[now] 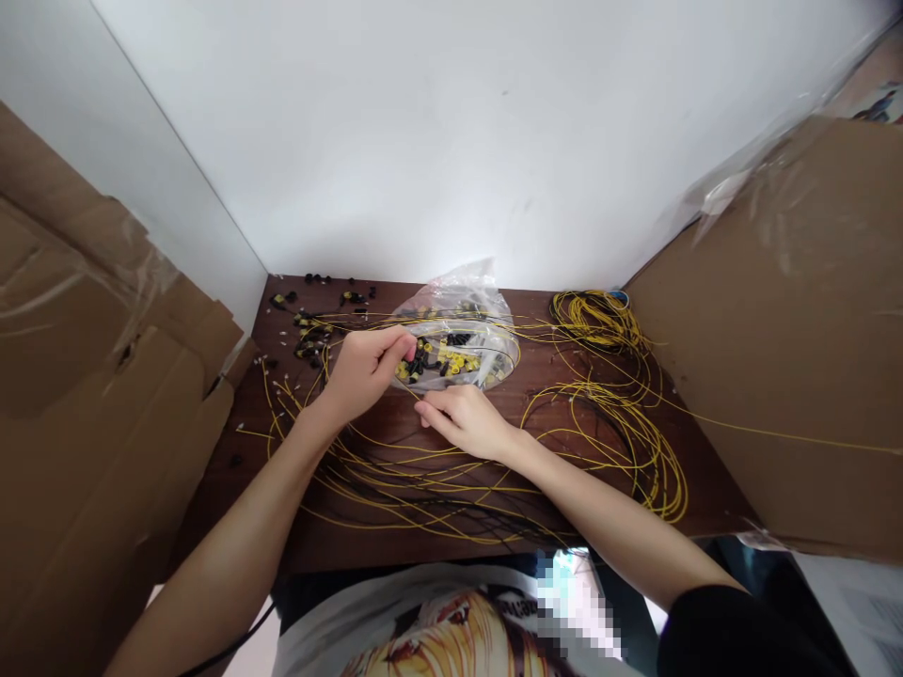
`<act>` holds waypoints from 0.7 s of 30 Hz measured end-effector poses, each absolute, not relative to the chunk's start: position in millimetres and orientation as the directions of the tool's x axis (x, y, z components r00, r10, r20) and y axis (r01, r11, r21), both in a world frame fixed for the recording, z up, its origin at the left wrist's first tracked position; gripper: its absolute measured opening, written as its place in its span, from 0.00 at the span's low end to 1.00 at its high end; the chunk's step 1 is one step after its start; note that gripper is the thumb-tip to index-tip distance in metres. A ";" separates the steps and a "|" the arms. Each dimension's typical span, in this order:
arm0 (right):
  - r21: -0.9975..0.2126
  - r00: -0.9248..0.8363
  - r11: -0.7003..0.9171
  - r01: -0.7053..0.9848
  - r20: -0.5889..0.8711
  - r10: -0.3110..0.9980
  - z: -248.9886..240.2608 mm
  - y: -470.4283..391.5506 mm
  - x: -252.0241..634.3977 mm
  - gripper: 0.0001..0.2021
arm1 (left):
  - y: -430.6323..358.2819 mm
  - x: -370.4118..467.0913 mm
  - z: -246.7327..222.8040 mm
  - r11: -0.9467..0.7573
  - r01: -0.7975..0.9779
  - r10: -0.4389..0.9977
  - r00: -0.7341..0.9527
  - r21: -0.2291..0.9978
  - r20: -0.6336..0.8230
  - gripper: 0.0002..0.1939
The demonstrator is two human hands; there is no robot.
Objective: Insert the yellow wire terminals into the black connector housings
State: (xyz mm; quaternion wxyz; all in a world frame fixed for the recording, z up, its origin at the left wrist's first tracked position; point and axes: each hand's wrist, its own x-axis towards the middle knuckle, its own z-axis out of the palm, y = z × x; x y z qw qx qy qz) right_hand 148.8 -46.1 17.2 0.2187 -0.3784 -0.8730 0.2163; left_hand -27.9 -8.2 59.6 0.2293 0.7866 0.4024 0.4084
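My left hand point(368, 369) is closed, its thumb and fingers pinching a thin yellow wire point(409, 388). Lower and to the right, my right hand point(462, 417) pinches the same wire, and a short stretch of it runs between the two. The fingertips hide the wire's end. Just behind the hands lies a clear plastic bag point(486, 282) holding many small yellow and black caps point(458, 359). Under my forearms spreads a loose bundle of yellow and black wires point(437, 494) across the brown table.
Coiled yellow wires point(596, 315) lie at the back right, with more loops point(663, 451) in front. Small black and yellow parts point(310, 334) are scattered at the left. Cardboard walls point(91, 376) stand on both sides, and a white wall point(437, 141) rises behind the table point(532, 376).
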 end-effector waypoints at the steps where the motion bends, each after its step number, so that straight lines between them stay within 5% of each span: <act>1: -0.533 -0.620 0.622 0.573 0.214 0.755 17.8 -46.5 148.7 0.19 | -6.7 -29.7 59.1 -0.598 0.486 0.801 0.356 0.637 0.481 0.17; 6: -0.508 -0.597 0.606 0.613 0.205 0.776 17.6 -48.6 149.6 0.18 | -1.2 -34.5 54.1 -0.692 0.507 0.721 0.520 0.514 0.458 0.15; 14: -0.577 -0.510 0.587 0.568 0.313 0.801 11.3 -48.1 151.4 0.17 | -2.2 -30.1 51.4 -0.729 0.428 0.632 0.720 0.535 0.285 0.16; 21: -0.573 -0.527 0.577 0.582 0.275 0.804 15.9 -47.6 152.4 0.17 | 1.9 -32.5 52.3 -0.671 0.485 0.724 0.593 0.561 0.352 0.19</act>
